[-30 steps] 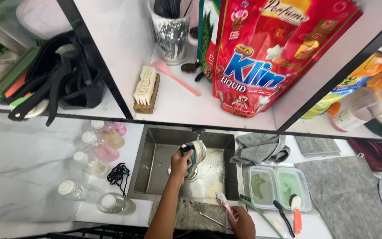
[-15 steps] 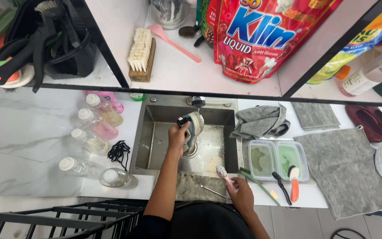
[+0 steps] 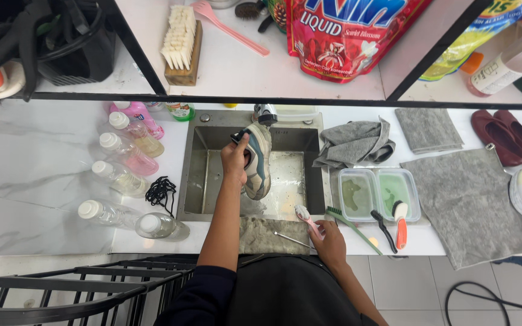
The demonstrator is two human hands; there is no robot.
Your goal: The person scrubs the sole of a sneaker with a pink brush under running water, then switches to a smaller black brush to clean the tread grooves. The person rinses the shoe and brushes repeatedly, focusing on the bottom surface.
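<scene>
Your left hand (image 3: 235, 162) holds a chunky sneaker (image 3: 257, 163), grey-white with a teal side panel, above the steel sink (image 3: 196, 175), right under the tap (image 3: 265, 113). The grip is clenched around the shoe's collar and heel end, with the toe hanging down and away from it toward the sink floor. The shoe looks wet, so judge it slippery and heavier than when dry; the sole is stiff, the upper soft and yielding. The collar, where your fingers can hook inside, looks the surest place to hold.

Your right hand (image 3: 327, 242) rests on the counter (image 3: 43, 181) at the sink's near edge, closed on a small pink-handled brush (image 3: 306, 218) whose head points away from you.

Just below the left grip, a grey cloth (image 3: 267, 234) lies on the near rim. Beside the right grip are a green-handled brush (image 3: 348, 223), a black brush (image 3: 383, 230), an orange-handled brush (image 3: 400, 223) and two shallow tubs of greenish liquid (image 3: 379, 193). Beyond them lie grey towels (image 3: 466, 205). Left of the sink stand clear bottles (image 3: 119, 175) and a black lace (image 3: 161, 194).
</scene>
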